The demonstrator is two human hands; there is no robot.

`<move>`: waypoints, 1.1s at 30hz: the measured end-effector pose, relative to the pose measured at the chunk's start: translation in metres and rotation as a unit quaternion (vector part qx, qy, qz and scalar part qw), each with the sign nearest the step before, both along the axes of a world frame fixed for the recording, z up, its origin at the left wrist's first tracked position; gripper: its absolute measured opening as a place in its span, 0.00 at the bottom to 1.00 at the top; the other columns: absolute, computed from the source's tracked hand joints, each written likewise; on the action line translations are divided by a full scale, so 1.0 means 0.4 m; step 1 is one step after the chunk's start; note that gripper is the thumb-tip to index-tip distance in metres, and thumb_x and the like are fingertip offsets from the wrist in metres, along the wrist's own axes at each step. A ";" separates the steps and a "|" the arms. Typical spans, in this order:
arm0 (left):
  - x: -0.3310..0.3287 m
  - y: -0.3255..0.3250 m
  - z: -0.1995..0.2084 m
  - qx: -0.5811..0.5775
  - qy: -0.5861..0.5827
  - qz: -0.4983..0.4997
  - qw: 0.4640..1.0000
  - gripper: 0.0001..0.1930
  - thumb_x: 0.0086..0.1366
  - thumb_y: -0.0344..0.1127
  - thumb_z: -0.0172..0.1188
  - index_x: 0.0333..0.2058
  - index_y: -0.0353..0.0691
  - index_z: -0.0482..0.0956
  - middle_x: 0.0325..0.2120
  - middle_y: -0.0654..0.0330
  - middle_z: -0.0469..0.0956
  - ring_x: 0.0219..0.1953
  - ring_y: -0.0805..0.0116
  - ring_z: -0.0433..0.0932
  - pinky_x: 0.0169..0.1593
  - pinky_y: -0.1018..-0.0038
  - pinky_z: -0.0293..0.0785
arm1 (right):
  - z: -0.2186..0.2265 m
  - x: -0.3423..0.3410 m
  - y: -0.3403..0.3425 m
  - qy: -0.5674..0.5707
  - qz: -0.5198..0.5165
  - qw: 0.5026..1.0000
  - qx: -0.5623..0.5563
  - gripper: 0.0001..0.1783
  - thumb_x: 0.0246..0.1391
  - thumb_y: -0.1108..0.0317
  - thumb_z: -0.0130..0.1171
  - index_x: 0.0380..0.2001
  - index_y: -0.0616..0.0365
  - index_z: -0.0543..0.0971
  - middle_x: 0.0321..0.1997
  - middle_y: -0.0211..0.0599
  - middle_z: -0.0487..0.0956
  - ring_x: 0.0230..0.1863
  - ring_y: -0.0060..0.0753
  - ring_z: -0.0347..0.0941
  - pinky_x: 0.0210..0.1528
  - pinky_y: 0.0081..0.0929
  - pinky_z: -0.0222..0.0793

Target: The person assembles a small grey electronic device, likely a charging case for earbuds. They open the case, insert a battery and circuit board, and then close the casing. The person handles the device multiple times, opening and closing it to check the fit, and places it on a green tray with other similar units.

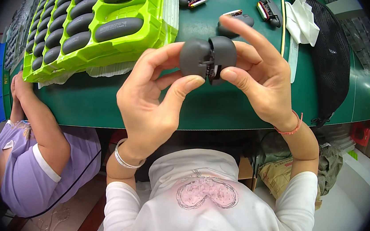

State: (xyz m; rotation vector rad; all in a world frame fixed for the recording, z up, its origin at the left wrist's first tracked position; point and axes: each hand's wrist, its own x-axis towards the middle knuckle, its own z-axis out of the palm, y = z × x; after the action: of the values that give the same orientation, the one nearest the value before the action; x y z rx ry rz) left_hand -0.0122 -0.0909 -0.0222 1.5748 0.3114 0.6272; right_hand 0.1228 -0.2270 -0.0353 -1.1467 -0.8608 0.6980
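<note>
Above the near edge of the green table I hold a dark grey rounded plastic case (196,56) between both hands. A gap splits it into a left and a right part, and small inner parts show in the gap. My left hand (154,92) pinches the left part, thumb at its lower edge and fingers partly hidden behind. With thumb and fingers my right hand (266,81) grips the right part (223,54); its index finger is raised off the case. Just beyond lies another grey case (243,22), partly covered by that raised finger.
A bright green tray (150,32) with rows of dark oval cases (119,30) stands at the left. Opened cases with coloured wires (270,11) lie at the back. A white cloth (302,20) and black mesh pouch (330,62) are at the right. Another person (35,145) sits at the left.
</note>
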 end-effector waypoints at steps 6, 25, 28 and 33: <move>-0.022 -0.016 -0.006 -0.043 -0.047 0.042 0.997 0.22 0.58 0.17 0.61 0.52 0.23 0.67 0.46 0.52 0.73 0.48 0.67 0.74 0.50 0.74 0.76 | -0.004 -0.007 0.003 -0.099 -0.014 0.995 -0.024 0.19 0.61 0.76 0.52 0.56 0.64 0.72 0.52 0.43 0.70 0.46 0.27 0.73 0.42 0.20 0.79; -0.020 -0.038 -0.011 -0.071 -0.042 0.044 0.996 0.23 0.54 0.17 0.66 0.48 0.26 0.69 0.43 0.54 0.73 0.45 0.67 0.76 0.50 0.71 0.77 | 0.002 -0.018 0.001 -0.200 -0.091 0.974 -0.050 0.15 0.45 0.74 0.68 0.40 0.60 0.81 0.39 0.38 0.74 0.32 0.24 0.75 0.27 0.20 0.77; -0.032 -0.020 -0.006 -0.086 -0.031 0.010 0.996 0.22 0.54 0.17 0.65 0.48 0.25 0.70 0.43 0.54 0.73 0.45 0.67 0.76 0.50 0.72 0.76 | 0.015 -0.015 -0.003 -0.126 -0.040 0.989 -0.066 0.11 0.47 0.75 0.67 0.36 0.63 0.81 0.38 0.37 0.74 0.32 0.23 0.75 0.27 0.20 0.76; -0.044 -0.013 -0.011 -0.099 -0.028 0.000 0.995 0.21 0.54 0.19 0.66 0.47 0.26 0.71 0.42 0.55 0.75 0.45 0.68 0.76 0.50 0.73 0.73 | -0.006 -0.015 0.001 -0.127 -0.012 0.991 -0.047 0.07 0.49 0.75 0.66 0.31 0.65 0.79 0.36 0.35 0.74 0.31 0.22 0.74 0.29 0.19 0.74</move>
State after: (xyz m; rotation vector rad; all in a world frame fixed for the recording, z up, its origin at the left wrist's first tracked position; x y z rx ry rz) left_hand -0.0298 -0.0960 -0.0268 1.3652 0.3214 0.6197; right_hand 0.1168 -0.2265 -0.0378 -1.3491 -1.0352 0.5853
